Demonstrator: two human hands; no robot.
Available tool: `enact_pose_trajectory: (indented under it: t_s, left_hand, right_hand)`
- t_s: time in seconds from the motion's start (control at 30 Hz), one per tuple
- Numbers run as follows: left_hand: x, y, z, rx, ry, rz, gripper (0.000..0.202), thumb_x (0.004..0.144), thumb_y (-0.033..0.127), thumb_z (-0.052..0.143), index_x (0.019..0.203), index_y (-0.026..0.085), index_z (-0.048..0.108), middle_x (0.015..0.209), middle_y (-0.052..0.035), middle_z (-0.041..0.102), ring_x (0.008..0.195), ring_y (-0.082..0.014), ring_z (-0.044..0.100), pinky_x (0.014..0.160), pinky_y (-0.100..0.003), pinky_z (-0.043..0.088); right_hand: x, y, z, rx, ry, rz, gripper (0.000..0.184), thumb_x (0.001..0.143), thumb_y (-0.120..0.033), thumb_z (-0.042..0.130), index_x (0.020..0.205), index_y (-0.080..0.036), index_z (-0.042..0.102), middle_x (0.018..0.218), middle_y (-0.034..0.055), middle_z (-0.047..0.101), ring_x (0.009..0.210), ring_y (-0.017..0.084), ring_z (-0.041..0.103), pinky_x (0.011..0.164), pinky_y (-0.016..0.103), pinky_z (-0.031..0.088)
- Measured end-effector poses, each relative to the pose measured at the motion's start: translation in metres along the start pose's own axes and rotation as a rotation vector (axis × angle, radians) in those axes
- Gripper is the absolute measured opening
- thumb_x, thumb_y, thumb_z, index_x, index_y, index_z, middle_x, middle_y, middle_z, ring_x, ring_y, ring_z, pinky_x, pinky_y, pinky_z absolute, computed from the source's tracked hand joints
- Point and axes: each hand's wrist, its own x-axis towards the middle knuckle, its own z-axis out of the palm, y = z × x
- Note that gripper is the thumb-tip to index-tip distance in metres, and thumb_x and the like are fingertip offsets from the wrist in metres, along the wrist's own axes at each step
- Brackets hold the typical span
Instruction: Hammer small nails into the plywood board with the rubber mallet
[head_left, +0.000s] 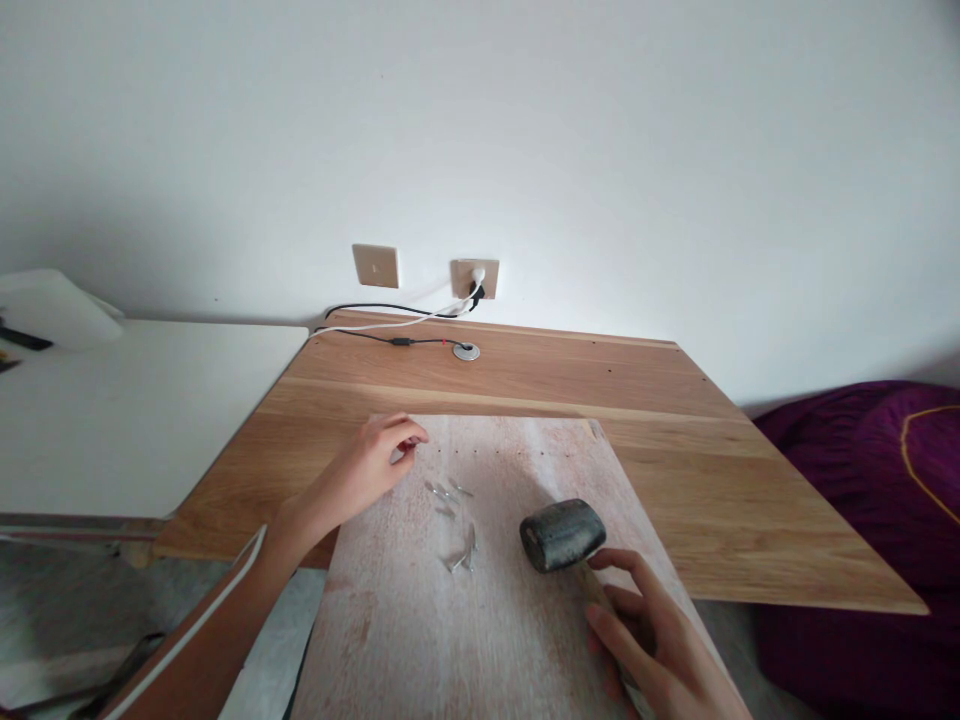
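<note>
A pale worn board [420, 620] lies on the wooden table [675, 470], overhanging its near edge. My right hand [652, 645] is wrapped round the wooden handle of a mallet with a dark head [562, 535], which rests on the board. My left hand [371, 465] sits near the board's far left corner, fingers curled in a pinch; what they hold is too small to make out. Several loose nails [454, 520] lie scattered on the board between my hands. A row of small dots runs along the board's far edge.
A white table [135, 410] adjoins at the left. Black and white cables [390, 330] run from a wall socket [475, 278] to a cable grommet [466, 351] at the table's back. A purple cushion [870, 520] lies on the right.
</note>
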Motion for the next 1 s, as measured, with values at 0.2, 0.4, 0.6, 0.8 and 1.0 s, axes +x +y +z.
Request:
enact_pose_trajectory:
  t_s: [0.2,0.4,0.6,0.8,1.0]
  left_hand:
    - [-0.001,-0.006,0.008,-0.099,0.025,-0.017,0.018,0.09,0.006,0.062,0.096,0.019,0.073,0.096,-0.0029,0.075,0.09,-0.0173,0.071,0.086,-0.032,0.059]
    - [-0.003,-0.022,0.022,-0.241,0.085,-0.078,0.011,0.089,0.012,0.067,0.097,0.018,0.073,0.094,-0.0037,0.076,0.085,-0.0161,0.071,0.08,-0.03,0.061]
    - [-0.008,-0.03,0.028,-0.273,0.128,-0.062,0.016,0.089,0.014,0.068,0.103,0.018,0.072,0.098,-0.0039,0.074,0.082,-0.0143,0.071,0.081,-0.031,0.061]
    - [-0.011,-0.028,0.029,-0.144,0.161,-0.077,0.022,0.086,0.016,0.077,0.106,0.021,0.069,0.105,-0.0034,0.071,0.1,-0.02,0.068,0.095,-0.04,0.057]
    - [-0.011,-0.029,0.028,-0.07,0.176,-0.106,0.01,0.086,0.022,0.079,0.088,0.02,0.07,0.123,-0.0071,0.06,0.119,-0.0253,0.063,0.107,-0.049,0.053]
  right_hand:
    - [0.002,0.003,-0.001,-0.007,-0.008,0.0,0.061,0.093,-0.077,0.06,0.125,-0.026,0.049,0.066,-0.0067,0.055,0.051,0.014,0.054,0.044,0.024,0.039]
    - [0.006,-0.009,-0.005,-0.079,-0.077,0.0,0.058,0.093,-0.079,0.056,0.1,-0.022,0.061,0.062,-0.0047,0.055,0.046,0.013,0.055,0.044,0.025,0.041]
    - [0.008,-0.031,-0.008,0.15,-0.269,0.247,0.056,0.088,-0.079,0.063,0.094,-0.024,0.055,0.064,-0.0085,0.054,0.036,0.008,0.051,0.036,0.02,0.037]
    - [0.013,-0.049,-0.003,0.184,-0.351,0.208,0.057,0.088,-0.077,0.067,0.091,-0.023,0.05,0.069,-0.0086,0.056,0.035,0.003,0.046,0.034,0.015,0.033]
    - [0.041,-0.074,0.014,0.146,-0.373,-0.001,0.055,0.092,-0.076,0.062,0.106,-0.025,0.046,0.069,-0.0107,0.053,0.034,0.005,0.045,0.032,0.017,0.035]
